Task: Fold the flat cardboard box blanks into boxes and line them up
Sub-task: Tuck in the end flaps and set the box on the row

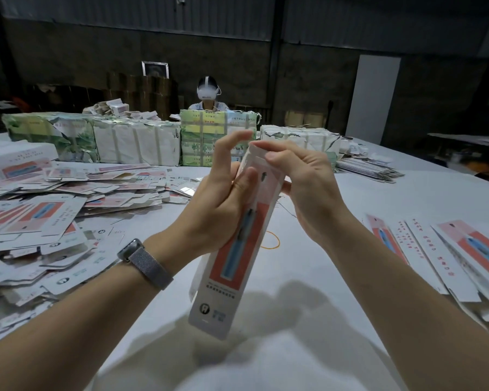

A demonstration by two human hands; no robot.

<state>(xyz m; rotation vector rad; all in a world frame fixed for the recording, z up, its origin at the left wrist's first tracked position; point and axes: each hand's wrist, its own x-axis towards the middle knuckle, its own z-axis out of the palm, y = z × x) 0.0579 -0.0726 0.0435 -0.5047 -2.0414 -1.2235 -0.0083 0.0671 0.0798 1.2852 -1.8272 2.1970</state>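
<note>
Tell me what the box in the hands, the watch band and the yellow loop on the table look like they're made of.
Box: thin printed cardboard, smooth and slightly glossy; it shows crisp folded edges and a soft sheen.
Watch band: looks like fine woven metal mesh, grey with a grainy glint, though fabric is possible.
Yellow loop: probably a rubber band, a thin, limp ring lying flat on the table.

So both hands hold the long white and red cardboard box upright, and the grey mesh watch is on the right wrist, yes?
Not quite: the grey mesh watch is on the left wrist, as the head view shows. Both the left hand and right hand do hold the long white and red cardboard box upright.
</note>
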